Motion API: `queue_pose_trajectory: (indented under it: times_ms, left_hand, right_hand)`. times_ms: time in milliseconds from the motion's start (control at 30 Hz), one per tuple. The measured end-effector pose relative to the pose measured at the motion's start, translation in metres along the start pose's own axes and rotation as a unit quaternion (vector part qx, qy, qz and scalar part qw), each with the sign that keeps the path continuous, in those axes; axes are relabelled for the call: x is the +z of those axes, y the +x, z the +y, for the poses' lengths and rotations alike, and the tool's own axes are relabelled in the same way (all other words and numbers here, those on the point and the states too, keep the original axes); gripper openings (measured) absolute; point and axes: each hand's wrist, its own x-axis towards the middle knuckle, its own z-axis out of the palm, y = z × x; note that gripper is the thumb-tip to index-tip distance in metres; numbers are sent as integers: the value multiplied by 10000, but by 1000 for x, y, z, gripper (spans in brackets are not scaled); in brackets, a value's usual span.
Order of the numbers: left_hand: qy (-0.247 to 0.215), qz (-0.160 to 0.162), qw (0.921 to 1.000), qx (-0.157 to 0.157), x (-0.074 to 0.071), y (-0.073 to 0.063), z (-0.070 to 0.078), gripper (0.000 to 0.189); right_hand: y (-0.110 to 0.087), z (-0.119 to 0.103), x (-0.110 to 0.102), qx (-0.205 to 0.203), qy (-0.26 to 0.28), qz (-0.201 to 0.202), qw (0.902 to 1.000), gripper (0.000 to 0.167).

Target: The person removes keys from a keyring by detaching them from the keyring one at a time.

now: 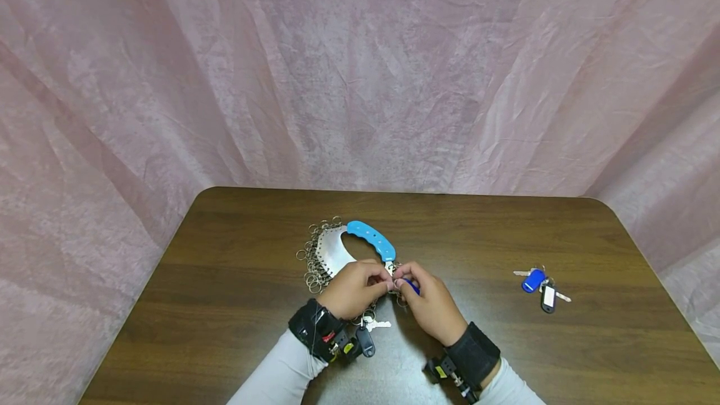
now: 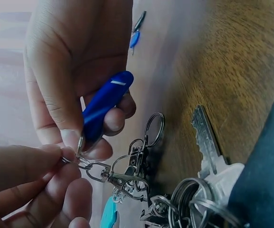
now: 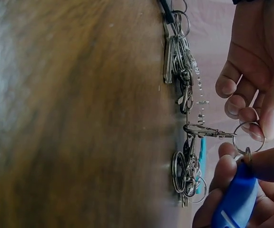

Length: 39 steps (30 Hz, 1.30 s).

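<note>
My left hand [image 1: 360, 287] pinches a small split ring [image 3: 236, 143] between thumb and fingertip. That ring hangs from a snap hook [image 2: 122, 179] on a crescent-shaped metal key holder [image 1: 333, 250] with a light blue handle [image 1: 371, 237]. Close beside it, my right hand [image 1: 432, 305] grips a blue key tag [image 2: 103, 102] between thumb and fingers. The tag's small metal loop [image 3: 248, 153] meets the split ring right at the fingertips of both hands. No key shows on this tag; part of it is hidden by the fingers.
Several hooks and rings [image 1: 315, 267] line the holder's curved edge. A key [image 1: 378, 324] with a black tag [image 1: 365, 342] lies near my left wrist. Farther right on the wooden table [image 1: 472, 230] lie a blue tag [image 1: 533, 280] and a black tag [image 1: 549, 299], each with a key.
</note>
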Motion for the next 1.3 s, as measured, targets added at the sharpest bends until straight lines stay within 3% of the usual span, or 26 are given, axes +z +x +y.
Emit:
queue_pose_trajectory:
  times_ms: [133, 367, 700, 900, 1300]
  left_hand:
    - [-2, -23, 10000, 12, 0, 0, 0, 9]
    - [-57, -125, 9996, -244, 0, 0, -1, 10]
    - [66, 16, 9996, -266, 1, 1, -4, 11]
    - [74, 43, 9998, -196, 0, 0, -2, 10]
    - [55, -38, 10000, 62, 0, -1, -1, 8]
  right_hand:
    - [0, 1, 1, 74, -17, -27, 10000, 12]
    - [1, 3, 0, -193, -177, 80, 9996, 10]
    - [1, 1, -1, -573, -413, 66, 9975, 14]
    - [-1, 0, -2, -777, -502, 110, 9957, 16]
    - [0, 2, -3, -590, -520, 83, 9969, 14]
